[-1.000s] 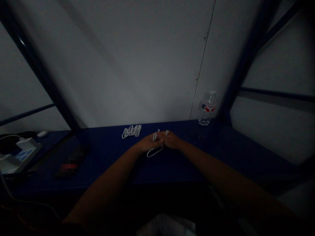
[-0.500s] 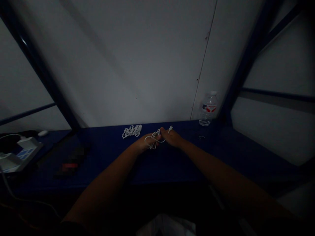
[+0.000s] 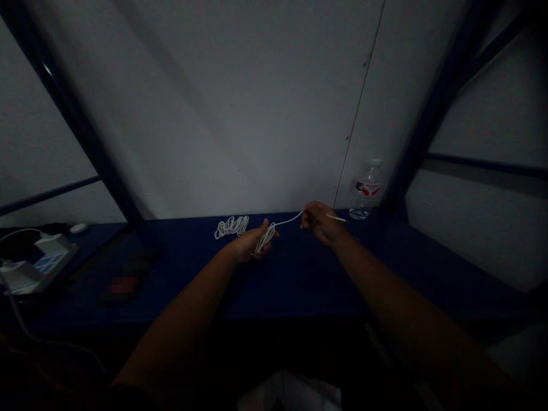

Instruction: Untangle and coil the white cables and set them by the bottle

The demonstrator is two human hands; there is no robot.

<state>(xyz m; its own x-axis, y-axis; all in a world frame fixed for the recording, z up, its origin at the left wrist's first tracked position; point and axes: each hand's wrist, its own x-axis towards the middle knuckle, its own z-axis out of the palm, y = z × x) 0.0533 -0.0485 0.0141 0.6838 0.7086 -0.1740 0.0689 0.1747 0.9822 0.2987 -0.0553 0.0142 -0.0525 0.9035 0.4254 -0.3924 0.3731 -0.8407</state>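
While the left hand [image 3: 249, 246] curls closed around a loose bundle of thin white cable [image 3: 264, 240], the right hand [image 3: 322, 222] pinches the same smooth cord farther along, a slim strand arcing between them. A stiff white tip [image 3: 336, 218] pokes out past the right hand. Just beyond the left hand, a second looped white bundle [image 3: 231, 227] lies on the dark blue bench [image 3: 295, 279]. A ribbed clear plastic water bottle [image 3: 366, 194] stands beyond the right hand, against a pale, finely textured wall [image 3: 214, 114].
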